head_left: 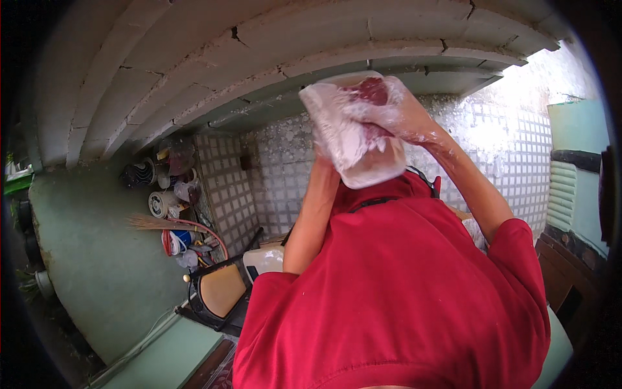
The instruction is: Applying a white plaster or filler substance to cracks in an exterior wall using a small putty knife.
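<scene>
A white rectangular tub (374, 174) is held up tilted in front of my chest, with white powder (346, 133) in it. Dark red pieces (371, 91) that look like raw meat lie in the powder and are partly coated. My right hand (403, 113), dusted white, reaches over the tub's right side with its fingers curled on a red piece. Below the left edge, my left hand (322, 154) grips the tub; most of its fingers are hidden behind it.
A chair with a tan back (221, 290) stands at lower left. Beyond it are a straw broom (152, 222), a white bucket (162, 204) and other clutter along the green wall (103, 240). Grey-and-white tiled floor (278, 162) lies below; a ledged wall (246, 52) rises ahead.
</scene>
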Tool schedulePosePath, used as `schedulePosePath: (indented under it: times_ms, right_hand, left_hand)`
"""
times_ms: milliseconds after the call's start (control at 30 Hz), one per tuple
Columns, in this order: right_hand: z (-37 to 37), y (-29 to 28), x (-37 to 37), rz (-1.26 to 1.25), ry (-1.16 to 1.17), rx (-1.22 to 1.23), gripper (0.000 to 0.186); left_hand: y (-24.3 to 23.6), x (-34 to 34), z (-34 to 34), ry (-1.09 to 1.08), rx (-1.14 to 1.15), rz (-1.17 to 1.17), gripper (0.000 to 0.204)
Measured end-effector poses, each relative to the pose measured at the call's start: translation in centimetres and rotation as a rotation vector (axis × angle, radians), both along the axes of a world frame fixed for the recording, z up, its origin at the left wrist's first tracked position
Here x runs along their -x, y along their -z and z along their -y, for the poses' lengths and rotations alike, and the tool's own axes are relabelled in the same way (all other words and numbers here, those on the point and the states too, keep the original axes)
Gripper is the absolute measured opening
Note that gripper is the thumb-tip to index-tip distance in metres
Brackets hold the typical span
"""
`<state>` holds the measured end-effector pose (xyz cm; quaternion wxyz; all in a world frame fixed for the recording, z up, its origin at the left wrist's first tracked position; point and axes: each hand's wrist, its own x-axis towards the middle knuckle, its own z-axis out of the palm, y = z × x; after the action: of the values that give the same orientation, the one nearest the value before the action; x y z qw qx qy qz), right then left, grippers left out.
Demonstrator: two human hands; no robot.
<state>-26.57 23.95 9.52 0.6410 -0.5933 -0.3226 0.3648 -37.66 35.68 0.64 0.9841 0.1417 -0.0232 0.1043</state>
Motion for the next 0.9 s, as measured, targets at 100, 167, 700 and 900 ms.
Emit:
schedulePosePath:
  times_ms: [100,167,700,900]
  right_hand:
    - [-0.2,-3.7,2.1,0.185,0.069,0.268,0.035]
    - [0.0,-3.2,0.4,0.079,0.045,0.150,0.036]
    - [4.2,-4.0,-0.4,-0.368,0.299,-0.170,0.024]
    - [0.9,-3.6,1.5,0.400,0.106,0.127,0.031]
  left_hand:
    - [3.6,2.3,2.4,-0.065,-0.118,-0.143,0.067]
    - [5.9,0.9,1.2,-0.125,-0.205,-0.215,0.063]
    - [-1.0,1.5,-4.2,-0.131,0.031,-0.148,0.067]
    - [-3.5,1.7,-4.2,-0.211,0.023,-0.172,0.068]
